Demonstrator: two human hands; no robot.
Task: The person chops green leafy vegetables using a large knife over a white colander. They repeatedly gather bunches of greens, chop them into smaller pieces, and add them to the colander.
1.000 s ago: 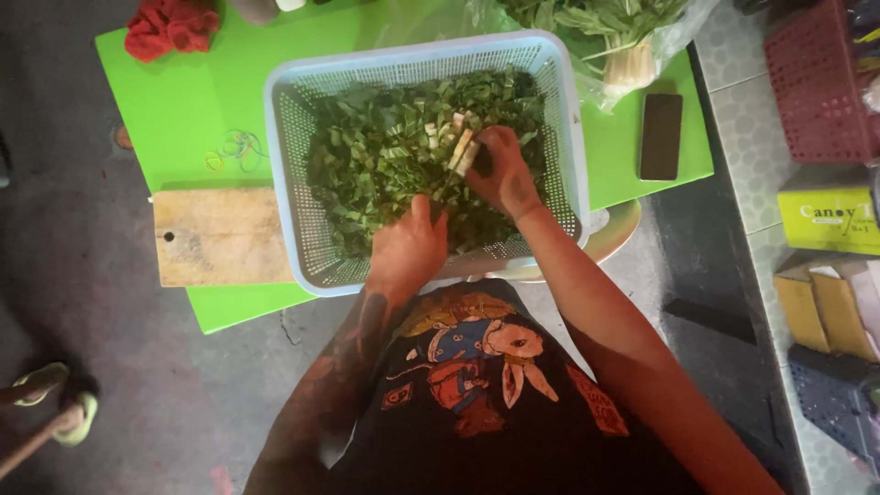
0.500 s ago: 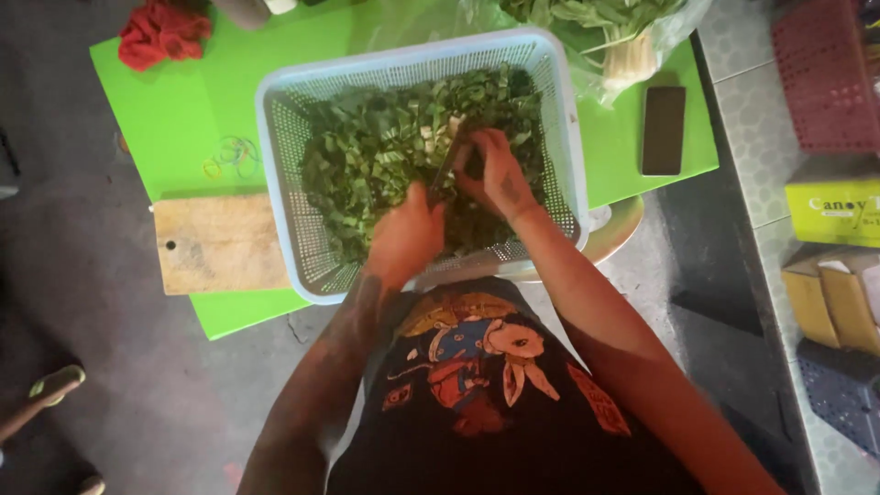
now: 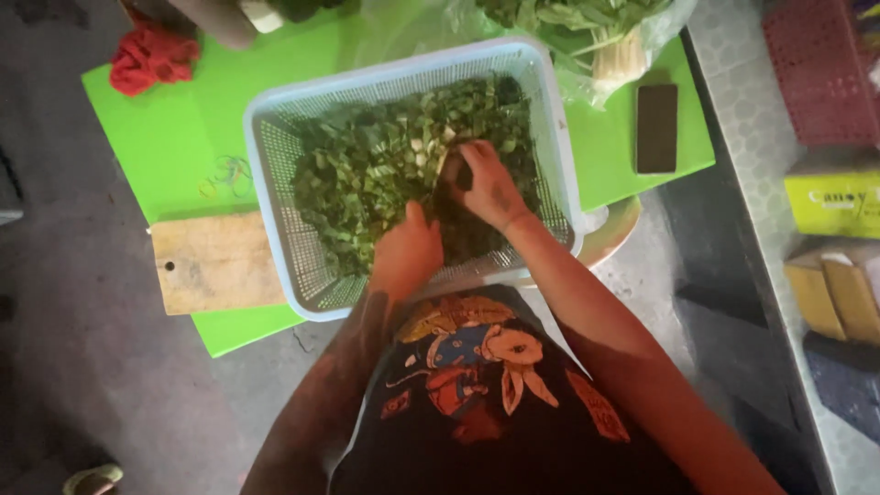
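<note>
A pale blue mesh basket [image 3: 275, 197] stands on a bright green table [image 3: 179, 147] and is filled with chopped dark green leaves [image 3: 367, 170]. Both of my hands are down in the leaves. My left hand [image 3: 408, 252] digs into the pile near the basket's front wall, fingers buried. My right hand [image 3: 486, 183] is curled around a clump of chopped greens at the middle right. What exactly the left hand grips is hidden by the leaves.
A wooden cutting board [image 3: 215, 261] lies left of the basket at the table's front. A red cloth [image 3: 151, 57] sits at the far left corner. A dark phone [image 3: 656, 126] and a bag of whole greens [image 3: 587, 32] lie to the right. Boxes [image 3: 830, 197] stand on the floor.
Both hands have shifted within the leaves, the right one moving toward the middle and closing on a clump. The pale stem pieces seen earlier are now covered.
</note>
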